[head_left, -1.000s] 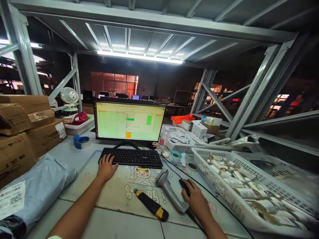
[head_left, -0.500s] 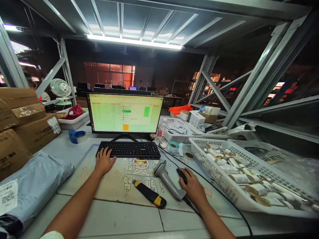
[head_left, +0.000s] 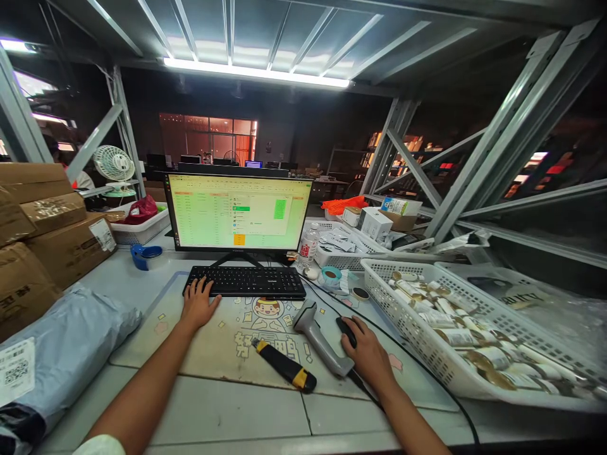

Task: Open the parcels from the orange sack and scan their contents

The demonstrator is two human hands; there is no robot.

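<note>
My left hand rests with fingers spread on the left end of a black keyboard. Under my right hand is a black computer mouse, which the fingers wrap around. Just left of that hand lies a grey barcode scanner with its cable trailing toward me. A black and yellow utility knife lies on the printed desk mat. Behind the keyboard, a lit monitor shows a spreadsheet with a smaller window over it.
On the right stands a white basket full of small bottles. Cardboard boxes and a grey plastic parcel crowd the left. A blue tape dispenser, a water bottle and a teal tape roll sit near the monitor.
The view has shifted very slightly. Both hands keep their places on the keyboard and the mouse.
</note>
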